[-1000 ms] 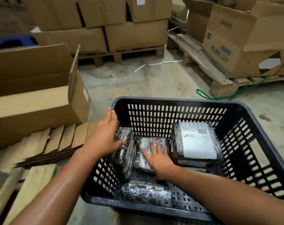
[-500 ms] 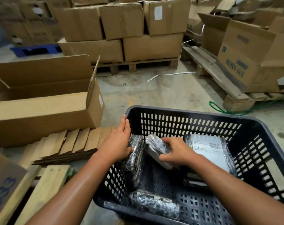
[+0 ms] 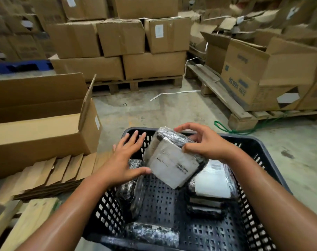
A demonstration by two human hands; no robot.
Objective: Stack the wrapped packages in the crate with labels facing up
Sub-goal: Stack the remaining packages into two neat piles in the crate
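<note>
Right hand (image 3: 206, 144) grips one package (image 3: 172, 163) above the crate (image 3: 263, 147); left hand (image 3: 125, 160), fingers spread, touches its edge. Bare crate floor lies below the fingers.

The print on the lifted package's label (image 3: 169, 164) is smeared by motion blur and unreadable. The crate (image 3: 259, 147) runs off the bottom edge. The lifted package hides part of the stack's top label (image 3: 213, 182).
</note>
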